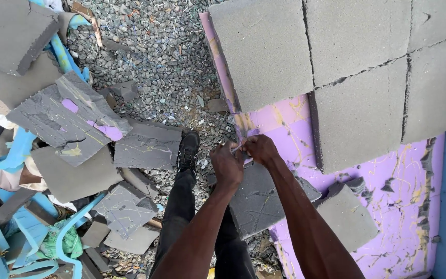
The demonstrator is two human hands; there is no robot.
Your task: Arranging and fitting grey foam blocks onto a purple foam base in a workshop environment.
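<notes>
Left hand (227,164): fist pinching purple sheet's (388,217) near-left edge.
Right hand (260,150): gripping same edge.
Sheet axis: near-far.
Room: gravel (166,57) left.

The gravel ground (156,46) carries loose grey foam slabs (145,147), some streaked with yellow glue and purple patches, scattered to the left. A black shoe (188,151) stands on the gravel beside them. Blue strips (73,232) and a green bundle (60,247) lie at the lower left among smaller grey offcuts (130,242).
</notes>
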